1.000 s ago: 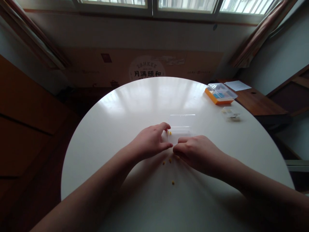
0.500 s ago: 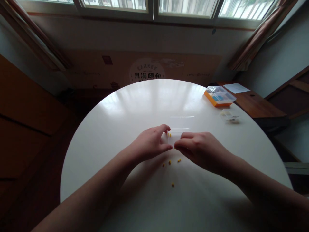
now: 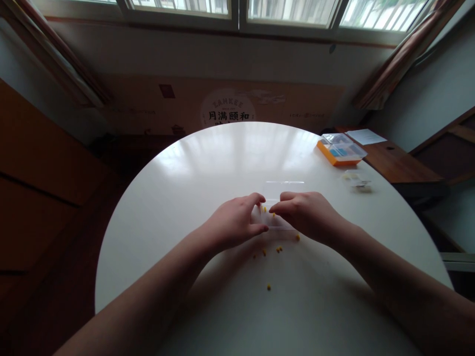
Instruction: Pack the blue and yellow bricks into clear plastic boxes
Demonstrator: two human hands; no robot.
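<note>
A small clear plastic box (image 3: 279,223) with its lid (image 3: 284,187) laid open behind it sits mid-table. My left hand (image 3: 233,221) grips the box's left end between thumb and fingers. My right hand (image 3: 307,213) hovers over the box with its fingertips pinched together above the left compartment, where a few tiny yellow beads (image 3: 264,209) lie. What the pinch holds is too small to see. Several more yellow beads (image 3: 278,249) are scattered on the white round table (image 3: 178,198) just in front of the box, one (image 3: 268,287) lying nearer me.
An orange-based compartment box with a clear lid (image 3: 341,150) stands at the table's far right edge, with a small clear packet (image 3: 356,179) near it. A dark wooden side table with a sheet of paper (image 3: 366,136) is beyond. A cardboard panel leans under the window.
My right hand has lifted from the table in front of the box and moved forward over it. One bead now lies by the box's right front corner. The left hand kept its grip.
</note>
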